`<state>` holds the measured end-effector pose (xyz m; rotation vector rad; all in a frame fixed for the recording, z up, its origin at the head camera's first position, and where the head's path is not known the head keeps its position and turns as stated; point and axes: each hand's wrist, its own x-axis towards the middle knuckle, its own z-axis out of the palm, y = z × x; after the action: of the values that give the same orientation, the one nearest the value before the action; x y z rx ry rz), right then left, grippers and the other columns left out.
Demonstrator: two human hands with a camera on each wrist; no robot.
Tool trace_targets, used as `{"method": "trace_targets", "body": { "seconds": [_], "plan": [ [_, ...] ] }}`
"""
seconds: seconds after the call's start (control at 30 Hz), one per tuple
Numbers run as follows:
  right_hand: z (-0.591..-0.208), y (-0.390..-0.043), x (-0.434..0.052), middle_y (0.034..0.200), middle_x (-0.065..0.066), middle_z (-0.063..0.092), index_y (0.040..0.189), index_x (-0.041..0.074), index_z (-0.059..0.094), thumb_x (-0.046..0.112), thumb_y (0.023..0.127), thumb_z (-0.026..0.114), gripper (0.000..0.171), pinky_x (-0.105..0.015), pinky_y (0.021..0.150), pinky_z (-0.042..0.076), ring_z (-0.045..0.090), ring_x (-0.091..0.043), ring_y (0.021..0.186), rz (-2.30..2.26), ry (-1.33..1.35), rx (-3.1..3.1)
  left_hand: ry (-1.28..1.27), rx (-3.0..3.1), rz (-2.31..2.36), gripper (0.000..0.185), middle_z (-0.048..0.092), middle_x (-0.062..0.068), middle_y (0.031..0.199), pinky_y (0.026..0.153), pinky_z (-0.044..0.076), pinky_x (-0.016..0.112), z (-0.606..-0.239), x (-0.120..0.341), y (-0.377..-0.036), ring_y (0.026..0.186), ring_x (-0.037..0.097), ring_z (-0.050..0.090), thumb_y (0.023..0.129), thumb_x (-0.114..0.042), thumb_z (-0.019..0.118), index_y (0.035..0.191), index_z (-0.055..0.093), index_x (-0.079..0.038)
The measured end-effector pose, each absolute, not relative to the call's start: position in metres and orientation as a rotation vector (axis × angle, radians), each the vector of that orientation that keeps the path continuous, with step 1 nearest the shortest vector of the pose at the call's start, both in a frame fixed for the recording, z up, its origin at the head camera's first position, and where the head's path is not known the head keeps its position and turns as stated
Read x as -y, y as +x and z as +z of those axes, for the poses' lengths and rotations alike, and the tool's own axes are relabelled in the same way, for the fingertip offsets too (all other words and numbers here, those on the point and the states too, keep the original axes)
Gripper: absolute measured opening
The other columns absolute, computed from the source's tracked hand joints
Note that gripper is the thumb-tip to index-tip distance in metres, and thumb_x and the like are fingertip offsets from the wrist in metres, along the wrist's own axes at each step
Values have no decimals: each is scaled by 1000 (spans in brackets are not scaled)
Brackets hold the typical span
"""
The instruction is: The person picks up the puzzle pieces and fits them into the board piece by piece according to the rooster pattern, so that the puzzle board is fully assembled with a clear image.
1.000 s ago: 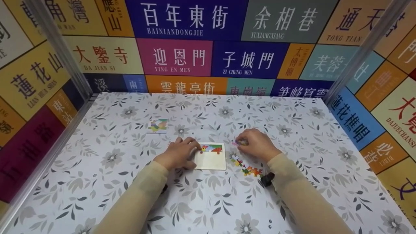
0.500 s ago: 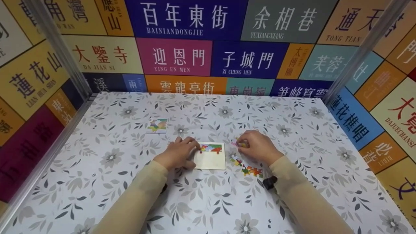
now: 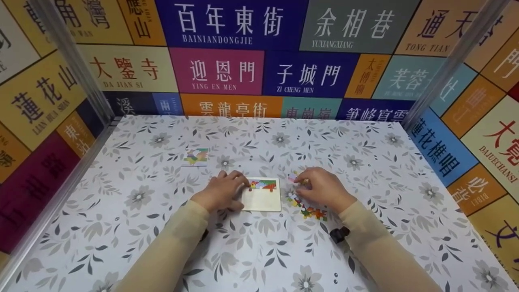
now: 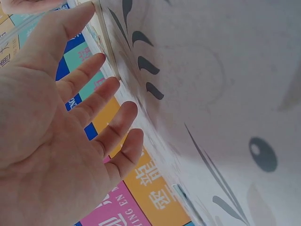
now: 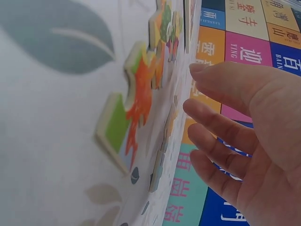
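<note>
A pale puzzle tray (image 3: 261, 201) lies mid-table, with a strip of joined colourful pieces (image 3: 263, 184) along its top edge. My left hand (image 3: 222, 191) rests at the tray's left side, thumb and fingertips by the rim; the left wrist view shows its fingers spread and nearly straight. To the right of the tray, my right hand (image 3: 324, 188) hovers low over loose puzzle pieces, its index fingertip at a pinkish piece (image 3: 292, 177). Thumb and fingers are apart with nothing between them in the right wrist view. Several more jigsaw pieces (image 3: 314, 213) lie nearer me, one green and orange (image 5: 115, 125).
A small square picture card (image 3: 196, 157) lies farther back on the left. The flowered tablecloth (image 3: 142, 239) covers the table, and panels with large lettering (image 3: 219, 71) wall in its back and sides. A black band (image 3: 339, 234) is on the right wrist.
My right hand has drawn slightly towards me over the loose pieces, and its thumb and index finger have parted, showing more of the pinkish piece. The left hand and tray stay put.
</note>
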<state>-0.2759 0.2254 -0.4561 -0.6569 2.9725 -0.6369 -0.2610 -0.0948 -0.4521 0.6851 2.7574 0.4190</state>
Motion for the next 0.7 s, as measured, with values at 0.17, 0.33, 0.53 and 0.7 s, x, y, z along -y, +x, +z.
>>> {"method": "trace_targets", "body": {
  "seconds": [0.17,0.33,0.53,0.7],
  "plan": [
    [-454,-268,-226,101,1,74,109,17,80,29,89,80,23,-39,78,53,63,-18,87,-606,-690,-2990,706,-2777,421,58,49,6,152,104,41,61,-452,95,-261,126,38,47,86,-33,84,137,58,-21],
    [-455,-261,-226,92,4,74,108,18,80,32,88,81,25,-37,72,52,63,-17,83,-551,-729,-3005,699,-2785,425,57,50,6,150,104,41,62,-451,94,-260,124,38,47,86,-32,84,136,60,-20],
    [-459,-255,-227,90,4,74,105,19,80,34,87,83,24,-35,69,52,62,-12,78,-549,-790,-3015,678,-2786,405,57,49,6,151,106,41,60,-451,93,-260,126,37,47,86,-32,84,136,59,-21],
    [-461,-252,-226,89,6,74,104,21,81,37,86,84,25,-35,70,52,62,-10,77,-531,-793,-3019,675,-2772,408,58,48,6,152,107,40,59,-451,93,-260,128,37,46,86,-33,84,137,58,-22]
  ]
}}
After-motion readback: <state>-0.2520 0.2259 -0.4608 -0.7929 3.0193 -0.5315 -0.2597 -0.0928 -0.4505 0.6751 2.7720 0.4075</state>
